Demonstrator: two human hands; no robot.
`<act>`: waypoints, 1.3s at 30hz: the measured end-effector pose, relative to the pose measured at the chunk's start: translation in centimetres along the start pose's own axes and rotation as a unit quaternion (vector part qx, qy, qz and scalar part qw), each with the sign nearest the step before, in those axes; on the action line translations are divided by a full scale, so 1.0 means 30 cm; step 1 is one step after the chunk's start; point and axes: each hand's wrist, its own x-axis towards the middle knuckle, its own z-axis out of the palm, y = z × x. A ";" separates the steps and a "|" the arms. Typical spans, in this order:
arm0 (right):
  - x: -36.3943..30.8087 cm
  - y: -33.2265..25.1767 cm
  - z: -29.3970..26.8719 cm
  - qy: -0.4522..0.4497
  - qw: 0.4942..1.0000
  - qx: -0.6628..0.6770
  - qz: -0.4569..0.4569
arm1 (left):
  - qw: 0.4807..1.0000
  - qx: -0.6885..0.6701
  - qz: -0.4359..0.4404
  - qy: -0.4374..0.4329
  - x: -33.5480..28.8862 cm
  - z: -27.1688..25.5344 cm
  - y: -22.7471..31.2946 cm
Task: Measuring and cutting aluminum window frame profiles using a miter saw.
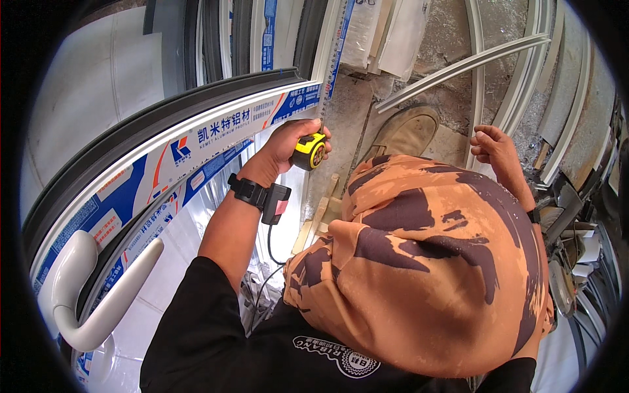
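Left hand (283,145) is clenched around a yellow-and-black tape measure case (310,152), held against the edge of a long white aluminium frame profile wrapped in blue-and-white printed film (196,141). The steel measuring blade (333,59) runs up and away from the case along the profile's edge. A black wrist-worn device with a cable (262,194) sits on the left forearm.

Right hand (493,145) is closed loosely; fingers curled next to a thin pale profile strip (475,98), though whether they actually pinch it cannot be told.

Handling judgement: the case looks small, rigid and light, best held in a full palm wrap as now. The blade is likely thin, springy and prone to buckling if unsupported. The film on the profile probably makes it slick.

An orange-and-brown patterned trouser leg (426,262) fills the centre; a tan work shoe (407,131) rests on concrete floor (347,111). A white curved handle (98,295) sits lower left.
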 end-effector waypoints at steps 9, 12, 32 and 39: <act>-0.004 0.006 0.011 0.009 1.000 0.001 0.008 | 1.000 0.000 0.001 -0.006 0.000 -0.001 0.002; -0.004 0.009 0.013 0.015 1.000 0.005 0.005 | 1.000 0.007 0.002 0.001 -0.001 -0.001 0.001; -0.085 -0.095 0.128 -0.183 0.972 0.050 -0.138 | 0.835 0.507 0.212 -0.026 0.064 0.287 0.132; -0.103 -0.074 0.137 -0.150 0.952 0.172 -0.202 | 0.814 0.510 0.266 -0.079 0.202 0.668 0.305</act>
